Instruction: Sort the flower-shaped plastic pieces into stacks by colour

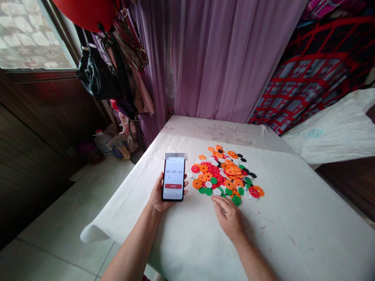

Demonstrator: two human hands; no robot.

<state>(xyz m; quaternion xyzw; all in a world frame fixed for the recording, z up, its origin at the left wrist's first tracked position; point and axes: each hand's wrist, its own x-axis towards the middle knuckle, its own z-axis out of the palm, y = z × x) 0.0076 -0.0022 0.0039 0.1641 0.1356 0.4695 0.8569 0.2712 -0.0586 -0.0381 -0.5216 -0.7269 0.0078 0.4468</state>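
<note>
Clasping a black-rimmed rectangular smartphone (173, 179) in the left grip (158, 196), presumably for reading, with multicoloured notched plastic discs (215, 171) heaped within reach just beyond the half-curled right grip (230, 217); whether empty, cannot tell.

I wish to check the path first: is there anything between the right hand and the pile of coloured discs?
Nothing visible does. The right hand is at the near edge of the pile of coloured discs; whether they touch is unclear. The phone, in the left hand, is off to the left.

Small print (173, 180) on phone (172, 192) illegible; left fingers (185, 183) partly behind it; forearms (133, 246) cut by bottom edge
</note>
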